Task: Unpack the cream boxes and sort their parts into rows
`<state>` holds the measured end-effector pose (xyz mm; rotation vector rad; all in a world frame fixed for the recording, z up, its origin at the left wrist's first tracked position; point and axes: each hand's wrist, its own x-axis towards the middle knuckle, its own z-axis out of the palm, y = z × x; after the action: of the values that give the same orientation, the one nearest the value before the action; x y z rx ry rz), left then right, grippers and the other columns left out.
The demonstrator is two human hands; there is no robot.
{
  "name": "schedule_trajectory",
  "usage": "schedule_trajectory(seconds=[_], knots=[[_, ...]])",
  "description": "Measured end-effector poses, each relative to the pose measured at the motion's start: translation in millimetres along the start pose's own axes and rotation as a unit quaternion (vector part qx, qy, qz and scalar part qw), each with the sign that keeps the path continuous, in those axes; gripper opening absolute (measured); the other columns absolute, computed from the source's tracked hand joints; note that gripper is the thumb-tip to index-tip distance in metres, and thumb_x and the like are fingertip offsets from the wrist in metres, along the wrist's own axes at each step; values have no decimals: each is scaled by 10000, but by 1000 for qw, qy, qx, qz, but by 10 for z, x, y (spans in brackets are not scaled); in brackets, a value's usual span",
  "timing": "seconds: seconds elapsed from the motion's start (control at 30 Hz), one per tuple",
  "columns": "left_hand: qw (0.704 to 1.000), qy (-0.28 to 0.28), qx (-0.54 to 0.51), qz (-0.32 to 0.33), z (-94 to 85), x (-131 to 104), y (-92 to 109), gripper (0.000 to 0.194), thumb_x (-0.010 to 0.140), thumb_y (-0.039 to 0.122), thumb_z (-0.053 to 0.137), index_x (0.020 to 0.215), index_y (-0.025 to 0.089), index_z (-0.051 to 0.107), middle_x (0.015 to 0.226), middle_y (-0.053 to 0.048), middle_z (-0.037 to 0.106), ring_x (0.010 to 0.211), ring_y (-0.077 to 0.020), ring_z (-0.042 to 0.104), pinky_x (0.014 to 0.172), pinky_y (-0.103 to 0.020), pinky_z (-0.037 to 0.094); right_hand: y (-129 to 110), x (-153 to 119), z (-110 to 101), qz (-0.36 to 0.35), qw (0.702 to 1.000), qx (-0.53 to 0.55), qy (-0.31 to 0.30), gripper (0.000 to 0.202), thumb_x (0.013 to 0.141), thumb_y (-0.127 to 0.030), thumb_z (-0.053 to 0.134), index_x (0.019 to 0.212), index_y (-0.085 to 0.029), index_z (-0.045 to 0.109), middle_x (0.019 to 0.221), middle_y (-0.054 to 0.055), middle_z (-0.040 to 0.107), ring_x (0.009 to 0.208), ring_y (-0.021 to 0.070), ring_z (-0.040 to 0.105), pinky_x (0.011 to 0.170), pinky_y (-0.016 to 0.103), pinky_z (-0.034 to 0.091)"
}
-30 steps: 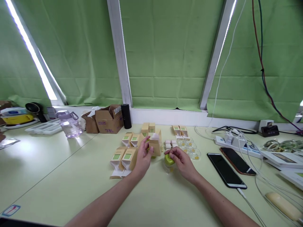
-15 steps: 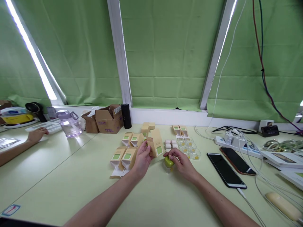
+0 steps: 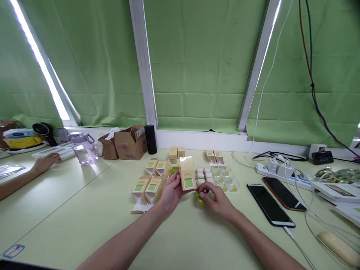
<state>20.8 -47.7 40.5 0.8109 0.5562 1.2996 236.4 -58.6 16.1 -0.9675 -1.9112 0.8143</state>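
Observation:
My left hand [image 3: 171, 191] is closed on a small kraft carton [image 3: 188, 178] with a green window, held up over the table with its top flap raised. My right hand [image 3: 216, 198] pinches the rim of a small clear container with a green lid [image 3: 200, 201], which appears to stand on the table. Beside my left hand several similar cartons [image 3: 153, 187] stand with open flaps. Just behind my right hand are several small whitish-pink pieces [image 3: 200, 175] in rows and several clear cups with yellow spots [image 3: 225, 179]. A green piece [image 3: 174, 170] shows partly behind my left fingers.
Two more cartons [image 3: 215, 158] stand further back. To the right lie two phones [image 3: 270, 205], a power strip [image 3: 291, 177] and white cables. At the left are a water bottle [image 3: 84, 150], a brown box [image 3: 131, 144], a black cylinder [image 3: 150, 139] and another person's hand [image 3: 47, 162].
The carton in my left hand has turned to face me more squarely. My right hand's fingers have shifted slightly on the green-lidded container, which shows more of its clear base.

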Motion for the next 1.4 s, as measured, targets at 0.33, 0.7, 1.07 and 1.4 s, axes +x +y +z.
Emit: schedule_trajectory(seconds=[0.33,0.7,1.07,1.4], knots=[[999,-20,22,-22,41,-43,-54,444,946,326,683,1352,212,545,1213,-122,736,1034,-290,755,783,-401,655,-107,9,12,-2,992,17,122,345,948,-463,607,1212,-252,676,1144,75,728,1084,266,634,930,393,464],[988,-17,150,-13,153,-115,-97,651,874,614,706,1383,255,517,1147,-79,732,843,-197,717,661,-278,577,-193,21,111,36,988,70,134,443,871,-610,665,1082,-226,731,1035,71,731,986,267,634,840,368,449],[944,-93,292,119,189,-217,-19,511,967,501,607,1397,233,540,1427,-134,610,1346,-318,538,1109,-456,437,-230,78,48,100,943,263,179,537,767,-694,766,1018,-220,726,1069,107,773,1032,302,688,923,411,520],[893,-87,409,169,126,-202,-116,505,978,406,613,1438,241,486,1457,-145,544,1366,-310,496,1158,-481,379,-186,117,80,109,944,251,186,603,696,-745,788,982,-220,713,993,115,785,998,316,707,872,427,551]])
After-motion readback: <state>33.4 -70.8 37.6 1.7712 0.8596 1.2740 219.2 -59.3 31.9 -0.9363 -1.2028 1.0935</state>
